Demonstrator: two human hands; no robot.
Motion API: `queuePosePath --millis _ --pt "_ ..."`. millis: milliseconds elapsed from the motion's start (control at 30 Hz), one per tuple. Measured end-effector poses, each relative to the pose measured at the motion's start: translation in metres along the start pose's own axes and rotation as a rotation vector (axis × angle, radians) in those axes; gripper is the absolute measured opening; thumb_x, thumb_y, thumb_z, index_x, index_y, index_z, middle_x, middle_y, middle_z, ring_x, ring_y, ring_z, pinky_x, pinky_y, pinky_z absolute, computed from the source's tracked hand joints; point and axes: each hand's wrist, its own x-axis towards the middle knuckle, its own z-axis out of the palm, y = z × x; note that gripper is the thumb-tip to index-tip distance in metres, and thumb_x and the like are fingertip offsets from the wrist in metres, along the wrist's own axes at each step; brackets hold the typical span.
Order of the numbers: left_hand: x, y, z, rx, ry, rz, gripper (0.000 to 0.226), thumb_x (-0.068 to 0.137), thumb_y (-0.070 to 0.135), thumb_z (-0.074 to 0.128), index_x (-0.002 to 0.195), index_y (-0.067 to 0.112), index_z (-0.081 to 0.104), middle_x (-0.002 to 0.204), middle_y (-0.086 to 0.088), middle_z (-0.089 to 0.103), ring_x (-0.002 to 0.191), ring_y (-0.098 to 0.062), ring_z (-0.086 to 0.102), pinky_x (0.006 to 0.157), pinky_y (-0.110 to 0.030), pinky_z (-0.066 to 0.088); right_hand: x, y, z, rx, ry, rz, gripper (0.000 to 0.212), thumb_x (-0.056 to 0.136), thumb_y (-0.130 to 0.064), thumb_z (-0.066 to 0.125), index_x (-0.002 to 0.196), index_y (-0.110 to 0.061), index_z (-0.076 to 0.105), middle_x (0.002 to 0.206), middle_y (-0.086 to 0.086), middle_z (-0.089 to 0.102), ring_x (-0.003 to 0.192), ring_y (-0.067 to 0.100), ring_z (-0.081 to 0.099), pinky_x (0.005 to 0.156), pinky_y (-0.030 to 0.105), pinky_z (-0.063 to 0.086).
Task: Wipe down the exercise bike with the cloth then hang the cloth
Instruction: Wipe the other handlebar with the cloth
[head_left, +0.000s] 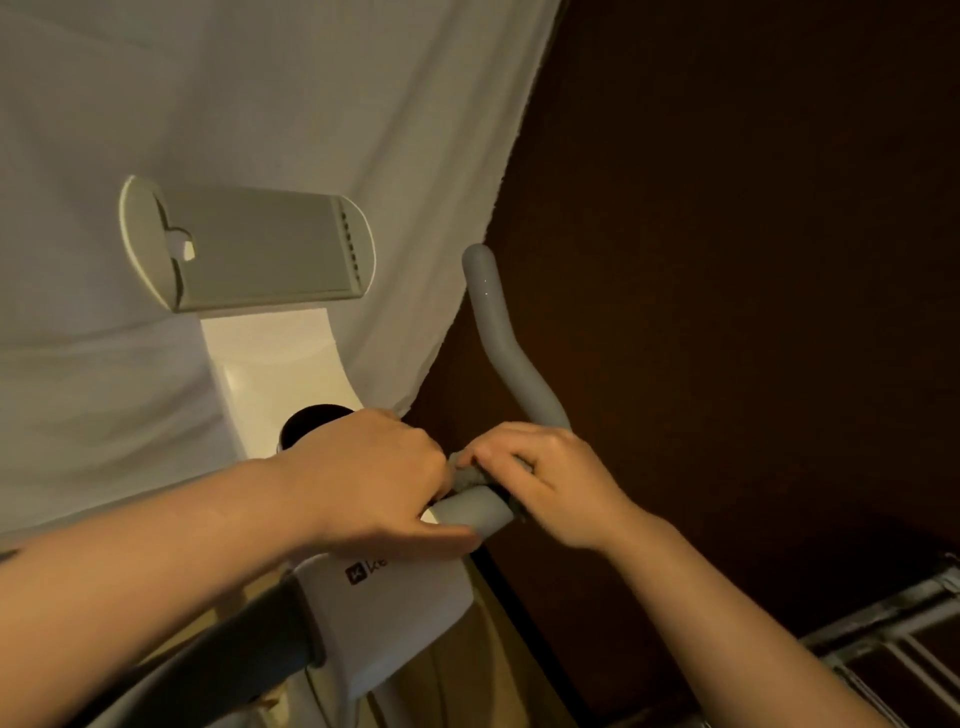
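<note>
- Head view looks down on the front of an exercise bike (395, 618), a white body with a dark logo on its side, in dim warm light.
- Both hands meet at the grey handlebar (470, 512), right where its near section ends in a thick padded tube.
- A small grey cloth (467, 475) is bunched on top of that tube, between the two hands; only a crumpled part of it shows.
- Left hand (374, 478) reaches in from the left, its fingers curled down onto the cloth and its thumb lying along the underside of the tube, so it grips cloth and bar together.
- Right hand (545, 483) comes in from the right with fingertips bent, pinching the cloth's right edge against the bar.
- Beyond the right hand, the handlebar's far arm (498, 338) rises and curves away, bare, ending in a rounded tip.
- Up and to the left, a pale oval tablet holder (244, 244) sits on the bike's white stem (280, 364).
- A black knob (311, 421) peeks out just behind the left wrist.
- White fabric sheet (260, 93) hangs behind the bike; to its right is a dark brown wall (727, 208).
- Bottom right corner shows part of a metal rack (893, 634).
</note>
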Motion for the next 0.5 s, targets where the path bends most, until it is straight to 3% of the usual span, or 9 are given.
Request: queuePosePath --millis 133,233,300,367,500 --pt "0.000 -0.002 0.003 -0.023 0.004 -0.007 0.070 0.079 0.083 0.016 0.075 0.028 0.058 0.069 0.005 0.058 0.062 -0.012 0.054 0.074 -0.039 0.052 -0.001 -0.003 0.007 -0.006 0.071 0.022 0.037 0.099 -0.038 0.037 0.094 -0.029 0.073 0.099 -0.015 0.067 0.094 0.002 0.062 0.079 0.038 0.050" --pt "0.000 -0.001 0.002 -0.041 0.030 -0.006 0.068 0.080 0.082 0.018 0.071 0.026 0.056 0.067 0.004 0.058 0.059 -0.012 0.053 0.073 -0.039 0.052 -0.004 -0.007 0.009 0.015 -0.001 -0.057 0.036 0.098 -0.037 0.037 0.101 -0.026 0.071 0.106 -0.013 0.066 0.099 0.002 0.061 0.083 0.035 0.050" --pt "0.000 -0.002 0.000 -0.025 0.008 -0.008 0.069 0.080 0.081 0.018 0.073 0.025 0.059 0.068 0.002 0.058 0.059 -0.013 0.053 0.072 -0.040 0.051 0.000 -0.001 0.000 -0.017 0.048 0.005 0.035 0.096 -0.040 0.037 0.109 -0.032 0.068 0.111 -0.016 0.066 0.103 0.002 0.060 0.085 0.037 0.051" --pt "-0.001 -0.002 0.000 -0.019 0.015 -0.008 0.070 0.080 0.080 0.018 0.072 0.025 0.060 0.067 0.002 0.058 0.058 -0.014 0.052 0.073 -0.041 0.051 -0.003 -0.005 0.007 0.053 0.100 0.052 0.031 0.090 -0.039 0.040 0.104 -0.034 0.068 0.105 -0.017 0.066 0.098 0.001 0.061 0.082 0.036 0.051" --pt "-0.001 0.001 0.000 -0.050 0.027 -0.016 0.067 0.082 0.078 0.021 0.067 0.023 0.057 0.063 0.001 0.057 0.056 -0.014 0.051 0.072 -0.039 0.050 -0.005 -0.013 0.008 -0.033 -0.033 -0.039 0.027 0.082 -0.036 0.051 0.105 -0.038 0.065 0.102 -0.019 0.063 0.092 0.001 0.058 0.076 0.030 0.049"
